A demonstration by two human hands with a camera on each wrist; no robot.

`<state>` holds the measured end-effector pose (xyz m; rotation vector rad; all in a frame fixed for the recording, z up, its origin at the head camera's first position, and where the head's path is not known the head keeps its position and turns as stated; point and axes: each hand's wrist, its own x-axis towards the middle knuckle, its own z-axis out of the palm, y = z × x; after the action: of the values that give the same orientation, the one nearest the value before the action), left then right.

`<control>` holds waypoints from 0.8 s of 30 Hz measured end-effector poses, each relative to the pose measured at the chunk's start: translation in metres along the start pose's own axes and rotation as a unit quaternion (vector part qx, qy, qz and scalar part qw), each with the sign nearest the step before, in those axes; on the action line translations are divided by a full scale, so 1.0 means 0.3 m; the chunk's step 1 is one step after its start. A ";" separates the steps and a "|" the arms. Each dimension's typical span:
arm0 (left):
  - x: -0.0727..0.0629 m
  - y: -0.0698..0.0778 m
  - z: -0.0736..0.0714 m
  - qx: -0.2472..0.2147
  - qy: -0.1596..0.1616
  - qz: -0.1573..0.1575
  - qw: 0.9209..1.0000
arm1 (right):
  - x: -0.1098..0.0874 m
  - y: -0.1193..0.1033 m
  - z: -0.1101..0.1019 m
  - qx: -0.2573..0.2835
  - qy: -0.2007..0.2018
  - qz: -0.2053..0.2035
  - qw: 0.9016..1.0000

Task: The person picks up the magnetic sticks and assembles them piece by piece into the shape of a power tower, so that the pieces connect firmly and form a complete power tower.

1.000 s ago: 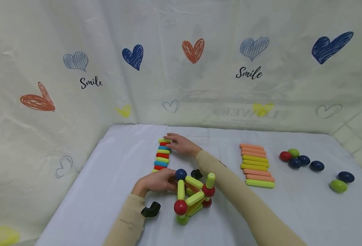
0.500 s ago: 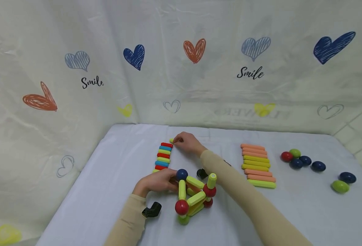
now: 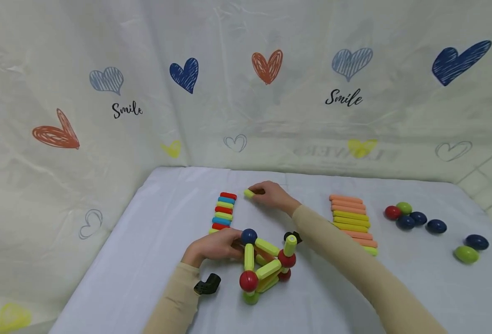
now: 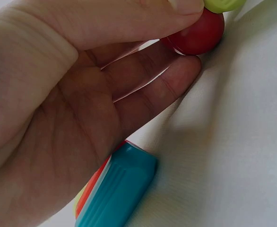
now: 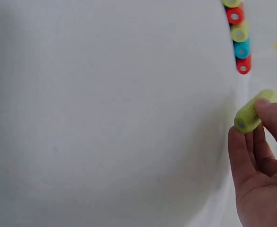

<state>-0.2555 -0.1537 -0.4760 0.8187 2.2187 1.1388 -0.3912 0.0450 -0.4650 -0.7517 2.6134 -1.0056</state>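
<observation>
In the head view my right hand [image 3: 272, 195] holds a short light-green magnetic rod [image 3: 249, 193] over the far part of the table. The right wrist view shows the thumb and fingers pinching this rod, one round end facing the camera. My left hand [image 3: 218, 245] steadies a ball-and-stick structure of light-green rods with red, blue and green balls [image 3: 249, 281]. Up close in the left wrist view, the thumb and fingers grip a red ball [image 4: 197, 34] low on it. One rod [image 3: 290, 245] stands upright on top. Part of the structure's far side is hidden.
Short red, blue and green rods [image 3: 223, 210] lie in a column beyond the left hand. Longer orange and yellow sticks [image 3: 350, 215] lie right, partly behind the right forearm. Several loose balls [image 3: 405, 222] sit farther right. A patterned curtain [image 3: 237, 106] hangs behind the table.
My right hand has taken the light-green rod from the far end of the column and carried it to the right. The left hand stays at the structure.
</observation>
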 end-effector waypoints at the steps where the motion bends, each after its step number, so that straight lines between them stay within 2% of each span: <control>1: 0.001 0.001 0.000 -0.001 -0.001 0.001 1.000 | -0.007 0.001 -0.008 0.014 -0.003 0.005 1.000; 4: 0.005 0.001 0.001 -0.006 -0.003 -0.001 1.000 | -0.029 -0.001 -0.035 0.065 -0.013 0.005 0.998; 8: 0.007 0.002 0.005 -0.002 0.001 -0.016 1.000 | -0.066 -0.025 -0.071 0.124 -0.034 -0.020 0.991; 15: 0.004 0.007 0.006 0.011 0.008 -0.023 1.000 | -0.178 -0.100 -0.138 0.180 -0.082 -0.066 0.978; 18: 0.003 0.004 0.006 0.014 0.009 -0.017 1.000 | -0.231 -0.132 -0.153 0.203 -0.098 -0.091 0.970; 24: 0.004 0.002 0.005 0.022 0.016 -0.014 1.000 | -0.309 -0.171 -0.149 0.250 -0.140 -0.150 0.946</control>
<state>-0.2551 -0.1517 -0.4765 0.7902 2.2824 1.0999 -0.3116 0.0877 -0.3938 -1.0774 1.9177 -1.4449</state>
